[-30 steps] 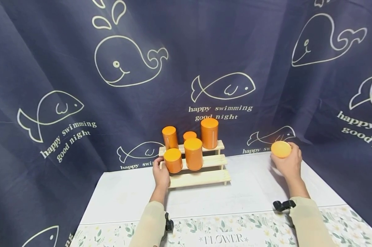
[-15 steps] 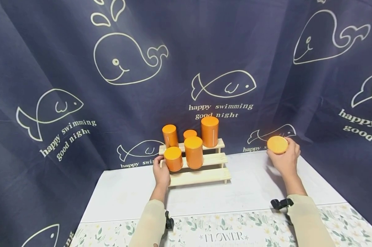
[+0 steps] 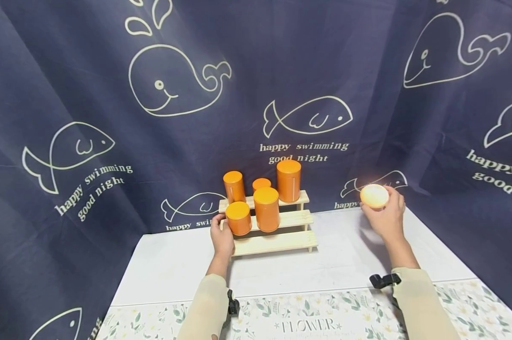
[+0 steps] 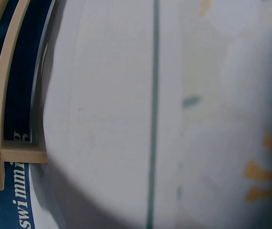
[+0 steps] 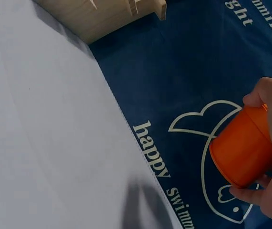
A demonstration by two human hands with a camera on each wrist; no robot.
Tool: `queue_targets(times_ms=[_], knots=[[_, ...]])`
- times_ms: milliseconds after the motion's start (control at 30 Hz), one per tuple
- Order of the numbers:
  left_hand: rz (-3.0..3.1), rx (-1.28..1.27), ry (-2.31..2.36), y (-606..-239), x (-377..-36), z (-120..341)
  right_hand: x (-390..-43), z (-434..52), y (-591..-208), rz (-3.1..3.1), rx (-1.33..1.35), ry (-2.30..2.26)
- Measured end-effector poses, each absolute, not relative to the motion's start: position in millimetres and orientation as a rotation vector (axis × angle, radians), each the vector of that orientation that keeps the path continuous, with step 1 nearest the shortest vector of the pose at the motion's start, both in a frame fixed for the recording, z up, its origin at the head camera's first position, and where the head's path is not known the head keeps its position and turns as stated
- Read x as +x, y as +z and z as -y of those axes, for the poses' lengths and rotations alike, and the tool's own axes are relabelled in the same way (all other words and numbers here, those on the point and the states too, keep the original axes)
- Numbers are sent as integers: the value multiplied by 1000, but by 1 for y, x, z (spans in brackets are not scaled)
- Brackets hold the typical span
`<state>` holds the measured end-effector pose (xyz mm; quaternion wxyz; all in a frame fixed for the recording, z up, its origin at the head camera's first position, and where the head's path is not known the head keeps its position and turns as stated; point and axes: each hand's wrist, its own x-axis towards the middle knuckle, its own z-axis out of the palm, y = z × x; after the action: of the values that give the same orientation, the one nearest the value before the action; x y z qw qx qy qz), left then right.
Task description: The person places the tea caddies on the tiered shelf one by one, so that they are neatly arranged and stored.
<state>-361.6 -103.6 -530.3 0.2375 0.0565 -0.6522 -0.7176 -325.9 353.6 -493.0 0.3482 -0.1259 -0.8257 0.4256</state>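
Observation:
In the head view my right hand point(image 3: 388, 216) grips a small orange canister point(image 3: 374, 196) above the right part of the table, its lid facing up. The right wrist view shows thumb and fingers around that canister point(image 5: 245, 145). My left hand point(image 3: 222, 240) holds the left end of a three-step wooden rack point(image 3: 277, 242). On its middle step stand a short canister point(image 3: 239, 219) and a taller one point(image 3: 266, 211). The top step bears a slim canister point(image 3: 234, 188), a small, partly hidden one point(image 3: 262, 184) and a large one point(image 3: 289, 182).
A white table surface point(image 3: 332, 264) lies around the rack, with a flowered, lettered band point(image 3: 256, 314) along its front. A dark blue curtain point(image 3: 239, 141) with whale and fish drawings hangs close behind and at both sides.
My right hand has moved left and slightly up with the canister. The left hand stays at the rack's end. The head view has shifted slightly.

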Motion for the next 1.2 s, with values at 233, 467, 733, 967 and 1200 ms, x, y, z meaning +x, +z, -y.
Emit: queue_targets(times_ms=[233, 467, 733, 967, 1200], knots=[[1772, 155, -1980, -531, -362, 102, -323, -345, -482, 2194, -248, 1144], [1785, 169, -1973, -532, -364, 101, -322, -338, -478, 2230, -165, 1134], [1777, 175, -1975, -533, -363, 105, -324, -319, -473, 2288, -108, 1159], [1769, 162, -1998, -523, -355, 104, -323, -299, -467, 2338, -55, 1185], [1749, 160, -2005, -531, -363, 103, -323, -287, -463, 2379, 12, 1211]])
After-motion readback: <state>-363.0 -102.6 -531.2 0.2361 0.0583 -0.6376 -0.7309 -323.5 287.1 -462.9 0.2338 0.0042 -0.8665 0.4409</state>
